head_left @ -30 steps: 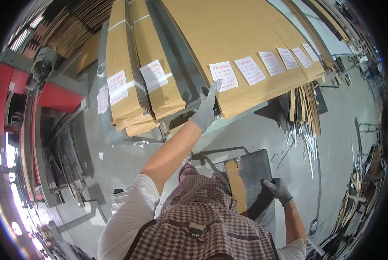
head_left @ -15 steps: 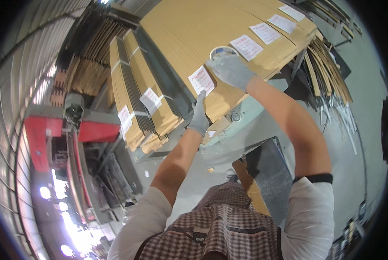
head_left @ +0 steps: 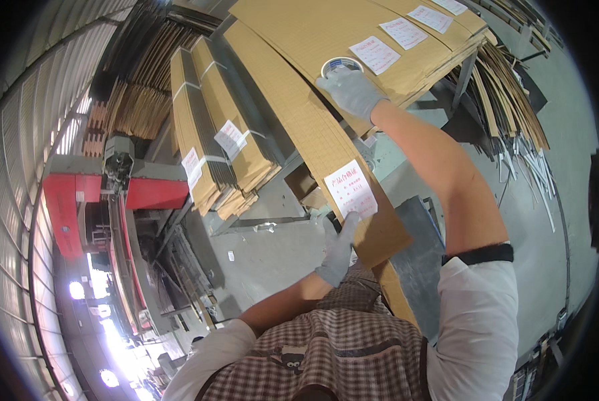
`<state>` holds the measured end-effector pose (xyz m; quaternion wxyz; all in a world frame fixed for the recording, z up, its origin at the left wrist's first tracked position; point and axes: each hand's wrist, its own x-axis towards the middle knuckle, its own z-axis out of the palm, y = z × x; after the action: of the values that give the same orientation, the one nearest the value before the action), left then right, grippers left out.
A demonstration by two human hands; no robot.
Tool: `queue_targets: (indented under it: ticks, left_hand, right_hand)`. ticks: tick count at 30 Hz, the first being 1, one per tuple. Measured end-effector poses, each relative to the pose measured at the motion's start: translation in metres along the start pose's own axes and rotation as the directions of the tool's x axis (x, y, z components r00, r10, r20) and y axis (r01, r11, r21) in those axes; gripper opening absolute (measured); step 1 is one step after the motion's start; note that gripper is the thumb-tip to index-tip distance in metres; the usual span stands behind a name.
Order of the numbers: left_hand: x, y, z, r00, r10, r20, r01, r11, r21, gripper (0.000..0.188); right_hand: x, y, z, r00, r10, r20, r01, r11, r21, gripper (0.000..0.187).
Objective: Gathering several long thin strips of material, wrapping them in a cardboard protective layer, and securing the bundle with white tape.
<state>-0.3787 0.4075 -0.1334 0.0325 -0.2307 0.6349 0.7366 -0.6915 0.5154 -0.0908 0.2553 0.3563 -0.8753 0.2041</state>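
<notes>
A long brown cardboard strip (head_left: 292,110) slants toward me, its near end over the floor. My left hand (head_left: 339,250), in a grey glove, pinches its left edge, with the thumb on a white label (head_left: 351,190) with red print. The fingers under the strip are partly hidden. My right hand (head_left: 354,92), gloved the same, rests at the front of the cardboard stack (head_left: 313,40) and grips a roll of tape (head_left: 341,65). More white labels (head_left: 374,55) lie in a row on the stack, to the right of the roll.
Strapped cardboard bundles (head_left: 242,144) stand left of the stack. A red and grey machine (head_left: 154,194) is farther left. Cardboard offcuts (head_left: 506,100) hang at the right. A dark board (head_left: 416,260) leans low in front of me.
My left hand has pulled the labelled cardboard strip toward me, off the stack's front edge and slightly right. My right hand and the tape roll have shifted slightly away from me.
</notes>
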Motion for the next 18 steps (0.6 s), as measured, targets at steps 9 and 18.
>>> queue_targets:
  ticks: [9, 18]
  left_hand:
    - [-0.038, 0.070, -0.012, 0.981, -0.038, -0.191, 0.040, 0.999, 0.007, 0.059]
    - [-0.036, 0.113, -0.033, 0.885, 0.064, 0.461, -0.201, 0.946, 0.254, 0.013]
  right_hand:
    - [-0.021, -0.093, -0.176, 0.931, -0.020, 0.365, -0.087, 0.957, 0.275, 0.060]
    - [-0.099, -0.154, -0.208, 0.742, -0.259, 0.618, -0.231, 0.767, 0.598, 0.069]
